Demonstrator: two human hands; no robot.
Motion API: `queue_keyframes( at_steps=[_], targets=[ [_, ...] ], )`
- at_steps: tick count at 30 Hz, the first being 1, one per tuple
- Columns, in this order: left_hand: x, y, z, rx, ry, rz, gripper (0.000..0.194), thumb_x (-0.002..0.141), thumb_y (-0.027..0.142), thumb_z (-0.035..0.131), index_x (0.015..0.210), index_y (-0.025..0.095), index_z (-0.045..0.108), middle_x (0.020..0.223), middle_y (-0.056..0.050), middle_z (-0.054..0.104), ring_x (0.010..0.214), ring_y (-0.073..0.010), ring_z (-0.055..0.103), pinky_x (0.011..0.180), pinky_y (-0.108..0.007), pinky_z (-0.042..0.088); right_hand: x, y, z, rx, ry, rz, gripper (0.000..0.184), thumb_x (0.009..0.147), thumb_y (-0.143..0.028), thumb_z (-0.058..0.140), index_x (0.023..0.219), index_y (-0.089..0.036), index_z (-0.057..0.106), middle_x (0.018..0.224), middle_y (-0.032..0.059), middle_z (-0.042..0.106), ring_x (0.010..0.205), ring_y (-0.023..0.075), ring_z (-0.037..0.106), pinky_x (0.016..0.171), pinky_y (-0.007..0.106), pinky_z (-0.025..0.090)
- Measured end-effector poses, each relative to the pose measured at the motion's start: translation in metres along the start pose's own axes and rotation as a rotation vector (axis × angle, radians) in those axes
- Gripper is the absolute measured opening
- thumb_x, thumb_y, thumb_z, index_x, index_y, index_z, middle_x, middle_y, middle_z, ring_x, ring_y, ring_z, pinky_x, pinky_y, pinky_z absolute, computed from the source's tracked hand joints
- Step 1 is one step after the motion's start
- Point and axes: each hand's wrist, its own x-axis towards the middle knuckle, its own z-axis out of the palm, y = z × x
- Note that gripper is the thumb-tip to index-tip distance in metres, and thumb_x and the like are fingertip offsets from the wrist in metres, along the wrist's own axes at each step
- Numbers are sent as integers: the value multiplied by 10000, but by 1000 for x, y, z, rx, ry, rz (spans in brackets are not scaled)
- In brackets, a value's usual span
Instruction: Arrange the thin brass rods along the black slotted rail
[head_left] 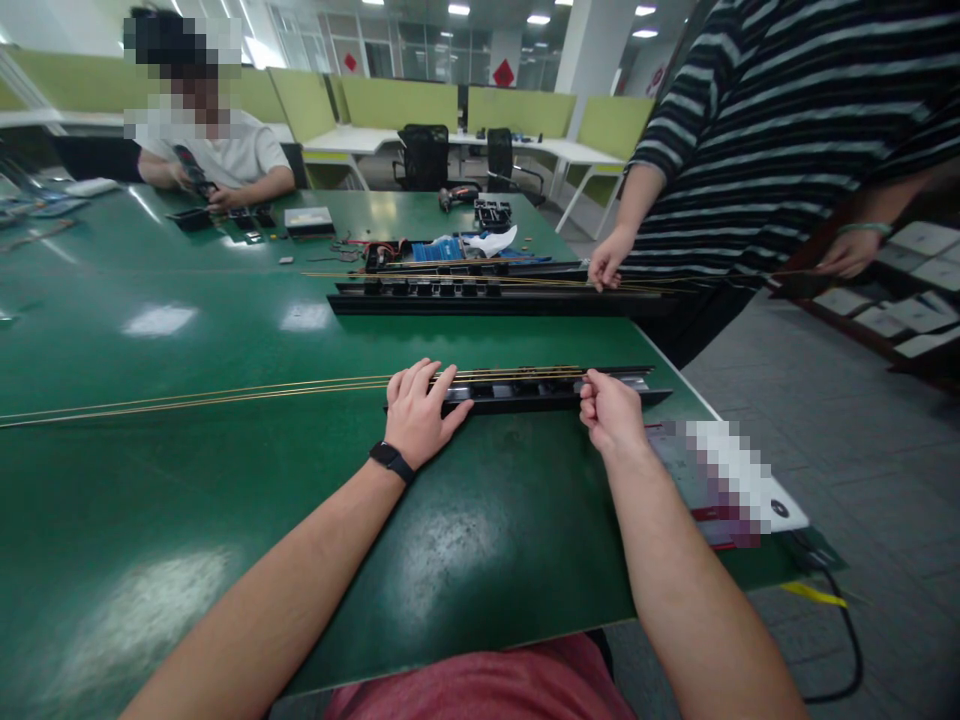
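Cords (525,374) of brass colour are lying along a black channel rail (525,404) at the right end of a glossy green table (487,540). The left hand (420,412), fingers loosely spread, is resting across both; the right hand (611,408) is pinching what appears to be the cords' end. The cords are looking light, springy and easily bent, best held by fingertips near the ends; the seemingly stiff rail, by its outer walls. The tabletop is probably offering little friction. Beyond, a standing co-worker (787,140) is handling similar strands over a second rail (480,305), a seated co-worker (255,150) is holding a dark tool (191,175), and yellow-green partitions (405,105) are lining the office.
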Motion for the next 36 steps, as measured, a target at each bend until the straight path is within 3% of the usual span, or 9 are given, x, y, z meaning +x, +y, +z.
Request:
queue_keyframes(
  at_steps=[6,17,28,36],
  targets=[
    [0,0,0,5,2,-1,527,935,510,632,1384,234,614,1407,-149,608,1392,-338,497,1177,-510,308,0,0,0,-19,27,6,181,839,-290,717,771,-184,587,547,-44,559,307,49,372,262,143,179],
    [1,1,1,24,15,9,520,941,513,629,1373,224,620,1393,-152,617,1384,-333,505,1170,-502,317,0,5,-1,-38,-59,-5,212,824,-280,740,738,-179,575,566,-34,569,322,46,385,267,143,193],
    [0,0,1,28,12,12,523,942,514,628,1378,227,612,1401,-149,615,1389,-329,501,1171,-506,315,1,0,0,-6,13,12,149,847,-231,679,747,-174,585,552,-41,558,320,45,379,267,142,183],
    [1,2,3,26,14,10,520,938,513,634,1373,228,618,1389,-150,624,1383,-331,507,1164,-507,321,1,4,-1,-40,-18,1,174,864,-297,693,781,-179,596,558,-37,571,314,48,374,263,143,180]
  ],
)
